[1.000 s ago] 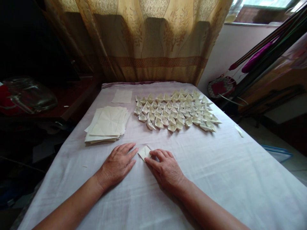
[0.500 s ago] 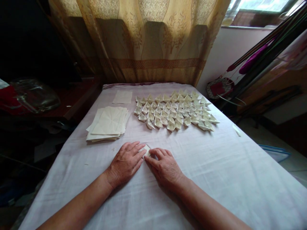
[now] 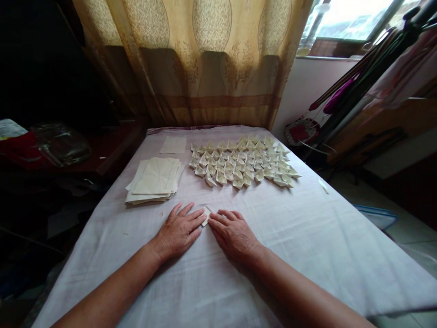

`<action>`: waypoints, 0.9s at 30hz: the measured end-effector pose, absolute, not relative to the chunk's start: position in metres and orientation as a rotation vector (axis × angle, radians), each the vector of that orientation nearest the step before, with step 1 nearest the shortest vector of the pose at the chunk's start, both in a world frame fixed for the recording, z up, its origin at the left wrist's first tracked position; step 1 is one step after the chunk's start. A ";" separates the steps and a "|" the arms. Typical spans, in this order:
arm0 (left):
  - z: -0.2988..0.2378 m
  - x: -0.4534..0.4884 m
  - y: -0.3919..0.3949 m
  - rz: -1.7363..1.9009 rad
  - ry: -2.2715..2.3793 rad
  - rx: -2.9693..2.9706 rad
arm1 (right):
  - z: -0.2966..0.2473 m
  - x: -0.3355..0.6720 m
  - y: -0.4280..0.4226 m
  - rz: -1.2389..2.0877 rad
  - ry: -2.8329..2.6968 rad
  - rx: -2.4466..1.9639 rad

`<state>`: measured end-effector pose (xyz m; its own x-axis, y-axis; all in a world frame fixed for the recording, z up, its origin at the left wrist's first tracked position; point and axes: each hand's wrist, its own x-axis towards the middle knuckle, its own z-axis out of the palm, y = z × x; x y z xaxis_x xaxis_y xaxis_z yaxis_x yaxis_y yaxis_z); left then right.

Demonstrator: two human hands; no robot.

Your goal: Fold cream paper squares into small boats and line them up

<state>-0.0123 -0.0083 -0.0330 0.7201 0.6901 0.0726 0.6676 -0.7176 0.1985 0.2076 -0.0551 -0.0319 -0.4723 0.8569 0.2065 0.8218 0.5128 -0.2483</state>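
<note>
A small folded piece of paper (image 3: 205,217) lies on the white cloth between my hands, its ends partly hidden under my fingertips. My left hand (image 3: 178,231) rests flat with its fingers spread, pressing the paper's left side. From the right, my right hand (image 3: 235,232) lies with fingers stretched out, their tips on the paper's right edge. Beyond my left hand is a stack of square paper sheets (image 3: 157,177), the top one marked with creases. Folded paper boats (image 3: 235,164) stand in close rows beyond my right hand.
A single paper sheet (image 3: 173,145) lies behind the stack. The cloth-covered table (image 3: 300,246) ends at a patterned curtain (image 3: 211,77). A small white strip (image 3: 323,186) lies near its right edge. To the left stands a dark red cabinet (image 3: 112,150) with a clear plastic package (image 3: 63,143).
My right fingers have straightened out from a more bent hold at the paper's edge. My left fingers have spread wider. The whole view has shifted slightly.
</note>
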 end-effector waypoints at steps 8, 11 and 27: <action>-0.032 -0.014 -0.006 0.071 1.144 2.653 | -0.018 0.196 -0.059 0.039 -2.644 -1.438; -0.030 -0.011 -0.006 0.069 1.203 2.641 | -0.009 0.189 -0.054 -0.049 -2.779 -1.405; -0.037 -0.008 -0.041 0.489 1.235 2.740 | -0.019 0.188 -0.063 0.000 -2.531 -1.563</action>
